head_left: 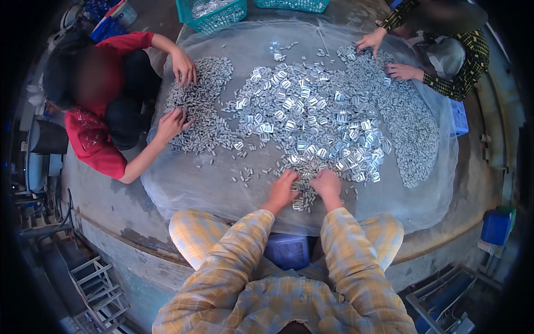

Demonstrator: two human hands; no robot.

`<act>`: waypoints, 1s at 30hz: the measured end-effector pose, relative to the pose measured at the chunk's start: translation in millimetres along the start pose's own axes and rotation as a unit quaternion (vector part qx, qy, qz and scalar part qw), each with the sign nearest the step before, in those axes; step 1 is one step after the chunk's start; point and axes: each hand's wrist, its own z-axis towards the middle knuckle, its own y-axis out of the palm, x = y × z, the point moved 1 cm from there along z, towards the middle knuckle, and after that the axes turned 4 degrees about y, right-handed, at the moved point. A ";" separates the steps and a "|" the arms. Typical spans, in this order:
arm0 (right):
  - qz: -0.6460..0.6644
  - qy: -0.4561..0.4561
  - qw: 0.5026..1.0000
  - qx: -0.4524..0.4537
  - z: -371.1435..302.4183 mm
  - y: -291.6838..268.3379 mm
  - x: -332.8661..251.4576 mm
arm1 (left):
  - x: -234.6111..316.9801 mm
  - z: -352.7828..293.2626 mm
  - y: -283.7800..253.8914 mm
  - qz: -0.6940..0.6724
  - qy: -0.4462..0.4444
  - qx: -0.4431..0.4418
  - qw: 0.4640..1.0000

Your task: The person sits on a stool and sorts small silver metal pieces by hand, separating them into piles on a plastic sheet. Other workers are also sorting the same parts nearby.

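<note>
My left hand [282,190] and my right hand [327,185] are side by side at the near edge of a heap of small metal parts. Fingers curl down on both hands among small grey cylinder-shaped pieces [303,195]; whatever lies between the fingertips is hidden or too small to make out. Just beyond them spreads a large pile of shiny flat metal pieces with slots [306,106], mixed with the grey ones. A clear plastic sheet [233,197] lies under everything.
To the left, a person in a red top [94,133] handles a grey pile [206,83]. At the far right, a person in dark patterned sleeves [467,61] touches another pile [411,128]. Teal baskets [219,16] stand behind; a blue plastic crate [286,251] sits between my legs.
</note>
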 end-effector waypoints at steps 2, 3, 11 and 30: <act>-0.077 -0.032 0.995 -0.061 -17.9 12.5 -0.6 | -10.5 1.9 -3.0 -0.062 -0.020 0.040 0.997; -0.094 -0.046 0.990 -0.090 -26.3 25.8 2.5 | -15.1 1.6 -4.1 -0.091 -0.032 0.061 0.993; -0.140 -0.126 0.981 0.040 -50.8 85.1 18.0 | -23.5 3.6 -35.3 -0.485 -0.283 0.094 0.822; 0.601 -0.007 0.733 -0.320 -57.3 -114.6 -45.8 | -10.9 -19.3 -5.8 -0.008 -0.151 0.137 0.979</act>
